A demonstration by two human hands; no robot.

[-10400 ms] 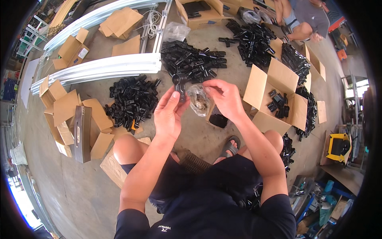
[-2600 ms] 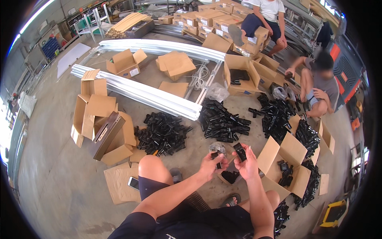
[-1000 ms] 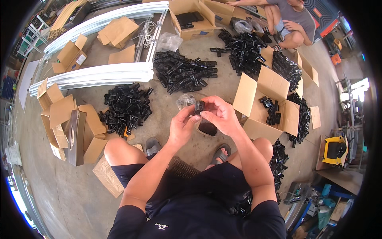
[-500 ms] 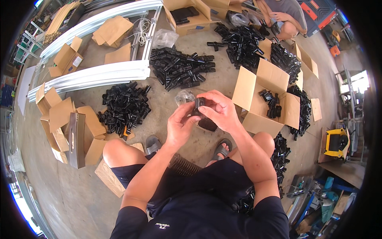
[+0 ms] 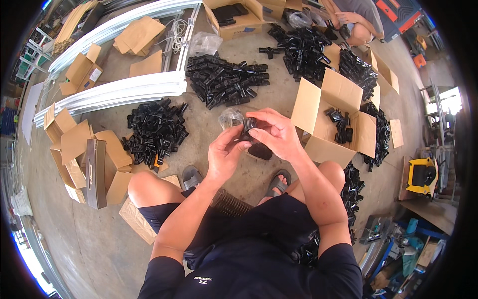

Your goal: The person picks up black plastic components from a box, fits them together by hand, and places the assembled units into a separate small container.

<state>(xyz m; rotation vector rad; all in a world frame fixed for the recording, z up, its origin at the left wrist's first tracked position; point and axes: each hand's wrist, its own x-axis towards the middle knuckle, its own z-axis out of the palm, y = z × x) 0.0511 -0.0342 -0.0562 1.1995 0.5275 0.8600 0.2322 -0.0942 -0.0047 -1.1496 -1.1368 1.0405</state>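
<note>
A small black fitting (image 5: pixel 248 127) is held up between both hands above the floor between my knees. The fingertips of my left hand (image 5: pixel 222 155) pinch its lower left side. My right hand (image 5: pixel 280 138) closes on it from the right, thumb across the front. Fingers partly cover its shape. Just below the hands lies a small open container (image 5: pixel 261 151) with dark contents, partly hidden by them. A crumpled clear plastic bag (image 5: pixel 230 118) rests behind the left fingers. To the right stands an open cardboard box (image 5: pixel 318 147) with several black fittings (image 5: pixel 342 130) inside.
Heaps of black fittings lie at left (image 5: pixel 155 130), ahead (image 5: pixel 224 79) and far right (image 5: pixel 303 52). Torn cartons (image 5: pixel 69 139) and white metal profiles (image 5: pixel 119 94) occupy the left. Another person (image 5: pixel 356 22) crouches at the back right. A yellow-framed object (image 5: pixel 421 175) stands at right.
The black fitting has turned slightly between my fingers, and both hands have shifted a little. The view has moved slightly; the piles and boxes stay as they were.
</note>
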